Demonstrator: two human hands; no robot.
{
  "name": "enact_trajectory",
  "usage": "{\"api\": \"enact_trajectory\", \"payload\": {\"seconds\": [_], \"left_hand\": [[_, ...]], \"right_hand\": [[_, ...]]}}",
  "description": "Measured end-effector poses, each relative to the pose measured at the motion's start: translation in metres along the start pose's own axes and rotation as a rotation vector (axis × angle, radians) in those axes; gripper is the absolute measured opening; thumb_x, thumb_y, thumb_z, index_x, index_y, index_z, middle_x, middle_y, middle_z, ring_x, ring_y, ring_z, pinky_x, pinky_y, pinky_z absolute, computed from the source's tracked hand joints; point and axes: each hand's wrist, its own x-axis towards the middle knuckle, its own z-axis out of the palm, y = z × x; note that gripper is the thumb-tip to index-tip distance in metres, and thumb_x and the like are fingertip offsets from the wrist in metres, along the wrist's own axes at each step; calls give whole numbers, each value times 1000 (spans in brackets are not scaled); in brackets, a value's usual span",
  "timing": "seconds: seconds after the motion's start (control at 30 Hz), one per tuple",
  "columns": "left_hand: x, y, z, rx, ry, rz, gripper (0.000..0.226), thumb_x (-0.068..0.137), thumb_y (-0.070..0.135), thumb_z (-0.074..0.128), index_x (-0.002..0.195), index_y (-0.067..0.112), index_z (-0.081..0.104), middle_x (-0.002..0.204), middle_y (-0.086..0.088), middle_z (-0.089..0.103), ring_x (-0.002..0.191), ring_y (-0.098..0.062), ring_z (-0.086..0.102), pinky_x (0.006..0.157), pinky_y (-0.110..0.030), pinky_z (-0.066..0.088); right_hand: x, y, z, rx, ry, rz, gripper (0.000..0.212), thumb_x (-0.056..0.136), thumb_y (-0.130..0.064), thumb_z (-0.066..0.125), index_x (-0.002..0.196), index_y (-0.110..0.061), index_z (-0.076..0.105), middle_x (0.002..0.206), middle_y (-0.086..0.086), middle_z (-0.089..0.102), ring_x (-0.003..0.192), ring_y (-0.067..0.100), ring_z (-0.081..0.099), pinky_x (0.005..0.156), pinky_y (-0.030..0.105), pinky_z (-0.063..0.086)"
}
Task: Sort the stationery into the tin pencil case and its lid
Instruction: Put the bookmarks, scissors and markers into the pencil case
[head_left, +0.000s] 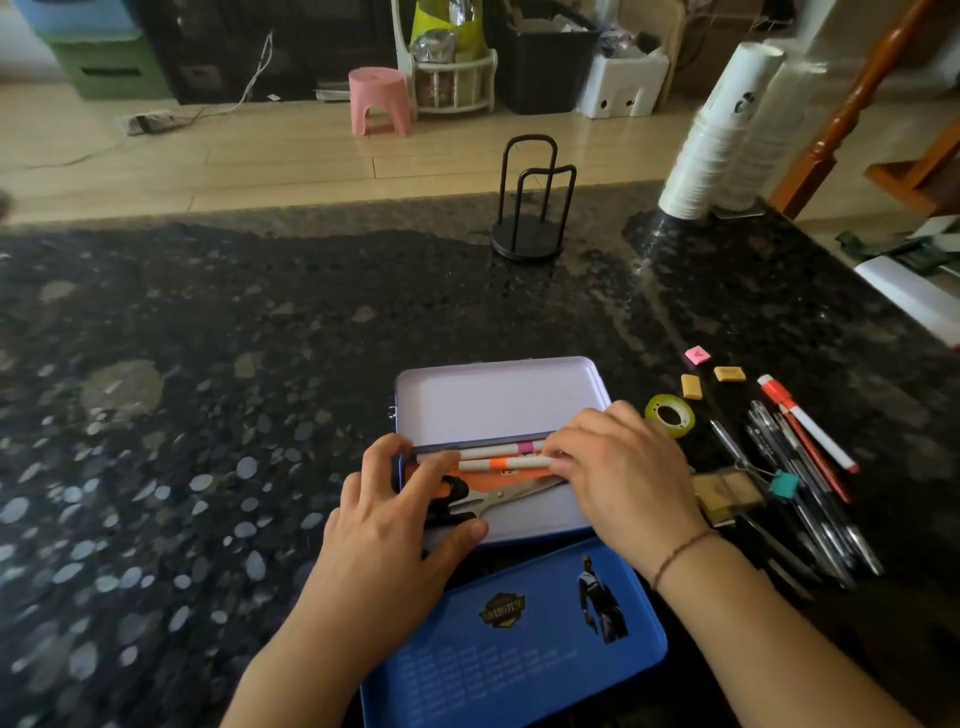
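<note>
At the near centre of the dark speckled stone counter (208, 364), the open lilac-lined tin pencil case (498, 400) holds two white markers, one pink-banded (498, 449) and one orange-banded (506, 463), long axes left to right, plus one pair of black-handled scissors (493, 496) pointing right. My left hand (395, 525) and right hand (618, 478) pinch the orange-banded marker's ends. One blue lid-like tin half (519, 639) lies nearest. Right: three erasers, one tape roll (670, 414), several pens (800, 467). Bare counter extends left and far.
</note>
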Motion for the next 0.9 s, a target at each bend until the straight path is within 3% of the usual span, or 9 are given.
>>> {"api": "enact_trajectory", "payload": {"seconds": [0.13,0.33,0.43,0.5,0.63,0.8,0.9], "left_hand": [[-1,1,0,55,-27,-5,75,69,86,18,136,53,27,145,7,6,125,-22,29,101,-38,37],[-2,2,6,62,31,15,70,67,82,22,132,59,32,149,9,5,127,-26,25,99,-47,35],[-2,5,6,118,89,71,60,72,79,33,126,54,42,152,6,18,135,-31,19,98,-58,33],[-2,9,5,130,101,133,58,76,76,35,125,48,46,151,7,25,138,-30,19,100,-58,30],[-1,13,7,141,97,222,59,83,74,29,126,41,51,137,17,43,135,-24,28,103,-47,21],[-1,14,10,207,76,218,64,85,73,25,127,35,55,128,17,50,127,-22,36,103,-43,16],[-1,14,11,223,76,217,63,85,72,26,125,35,56,128,18,50,127,-22,35,103,-44,16]], "right_hand": [[5,-10,0,57,13,49,11,79,-33,72,86,-28,66,85,-9,60,79,14,51,62,33,49],[4,0,-14,155,82,111,10,83,-36,66,83,-27,65,83,-12,59,80,11,50,66,27,46],[-6,49,-36,114,214,341,6,85,-23,64,89,-24,68,89,-4,65,86,21,57,69,29,45],[-22,96,-49,10,247,571,13,85,-16,63,96,-21,70,96,4,68,90,29,60,69,30,43],[-52,160,-57,-119,22,934,23,85,-23,65,106,-18,71,109,13,68,98,36,62,83,42,52],[-62,171,-48,-47,66,992,9,82,-24,67,87,-17,71,86,7,71,81,32,64,75,42,54],[-67,187,-48,-62,228,924,27,77,-40,56,96,-22,61,83,4,68,77,31,63,71,46,55]]}}
